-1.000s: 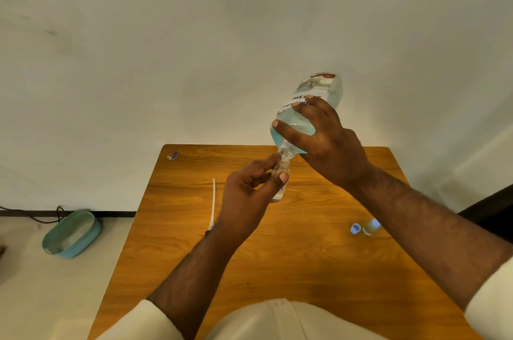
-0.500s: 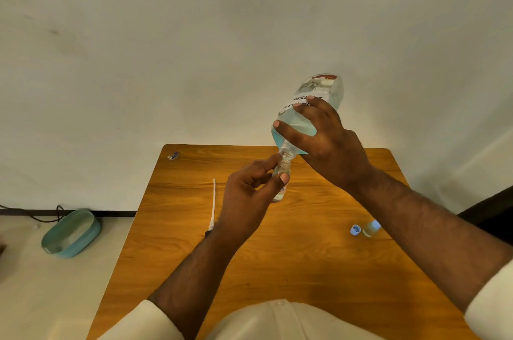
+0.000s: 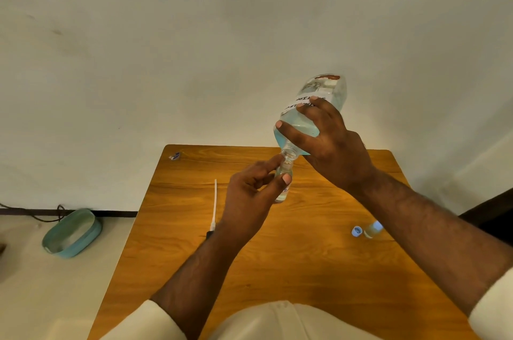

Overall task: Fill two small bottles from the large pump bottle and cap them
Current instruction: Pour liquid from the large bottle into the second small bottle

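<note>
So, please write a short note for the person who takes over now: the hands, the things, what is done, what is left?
Right hand grips the large bottle, tipped mouth-down over the small bottle, which the left hand pinches above the table.
Pump tube lies on the table, left of the hands.
Second small bottle stands capped at the right; a loose blue cap lies beside it.
Left: finish pouring, cap this bottle.

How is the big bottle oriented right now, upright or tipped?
Tipped. The large bottle slants neck-down in the right hand, its mouth meeting the small bottle held by the left hand; blue liquid pools toward its neck.
</note>
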A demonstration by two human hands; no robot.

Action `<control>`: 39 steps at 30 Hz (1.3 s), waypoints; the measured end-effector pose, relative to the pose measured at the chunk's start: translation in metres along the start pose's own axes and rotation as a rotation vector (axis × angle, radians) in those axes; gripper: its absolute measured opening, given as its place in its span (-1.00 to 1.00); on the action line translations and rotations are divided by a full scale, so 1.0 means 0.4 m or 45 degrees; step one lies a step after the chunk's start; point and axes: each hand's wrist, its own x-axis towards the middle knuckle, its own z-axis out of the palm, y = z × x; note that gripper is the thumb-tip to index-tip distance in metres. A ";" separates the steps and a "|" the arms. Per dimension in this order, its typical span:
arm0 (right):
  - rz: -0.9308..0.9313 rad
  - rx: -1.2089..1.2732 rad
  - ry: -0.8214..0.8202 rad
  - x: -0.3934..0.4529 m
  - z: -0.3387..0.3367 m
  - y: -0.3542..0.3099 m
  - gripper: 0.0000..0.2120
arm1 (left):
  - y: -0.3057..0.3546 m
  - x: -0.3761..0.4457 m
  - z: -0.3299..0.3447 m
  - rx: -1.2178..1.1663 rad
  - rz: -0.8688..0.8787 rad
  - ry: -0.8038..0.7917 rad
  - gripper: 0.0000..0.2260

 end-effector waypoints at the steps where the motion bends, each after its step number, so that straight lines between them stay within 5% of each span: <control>1: 0.003 -0.001 0.002 0.000 0.000 -0.001 -0.30 | 0.001 0.000 0.000 0.004 -0.002 0.001 -0.61; 17: 0.077 0.064 0.017 0.006 -0.008 -0.014 -0.31 | 0.015 -0.002 0.001 -0.035 0.047 0.005 -0.61; 33: 0.931 1.158 -0.175 -0.092 0.111 -0.091 -0.24 | -0.012 -0.009 -0.005 -0.120 -0.019 0.025 -0.63; 39: 1.012 1.333 -0.412 -0.162 0.198 -0.126 -0.26 | -0.036 -0.006 0.008 -0.097 -0.035 0.040 -0.70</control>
